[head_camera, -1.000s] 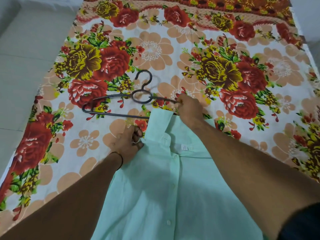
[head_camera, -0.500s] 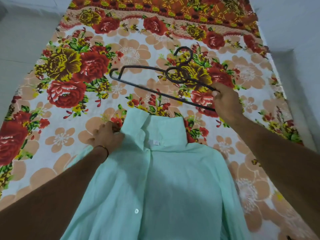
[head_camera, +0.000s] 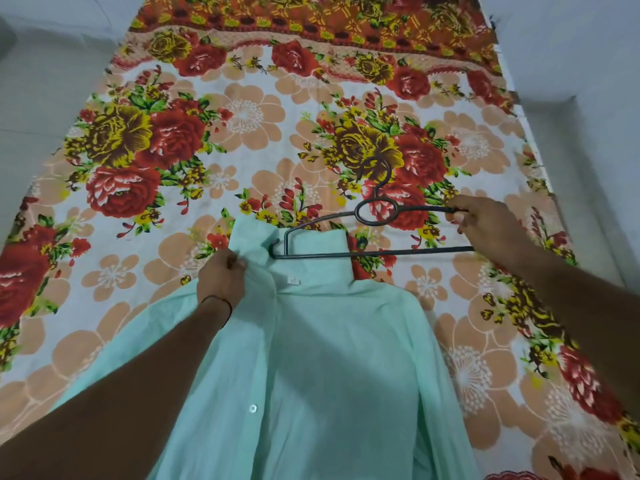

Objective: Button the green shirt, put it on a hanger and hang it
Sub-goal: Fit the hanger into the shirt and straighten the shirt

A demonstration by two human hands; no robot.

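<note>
The mint green shirt (head_camera: 332,368) lies front up on the floral bed sheet, collar standing up and pointing away from me. My left hand (head_camera: 221,282) pinches the fabric at the left side of the collar. My right hand (head_camera: 485,226) grips the right arm of the dark metal hanger (head_camera: 375,213). The hanger's left end lies over the raised collar, at the neck opening. Its hook points away from me. One white button (head_camera: 252,407) shows on the placket.
A floral bed sheet (head_camera: 242,133) covers the whole work surface. Pale floor (head_camera: 45,81) lies to the left and a pale wall or ledge (head_camera: 588,81) to the right.
My right hand has brought the hanger down and toward me, so its left end now lies at the collar. My left hand keeps its hold on the collar's left side.
</note>
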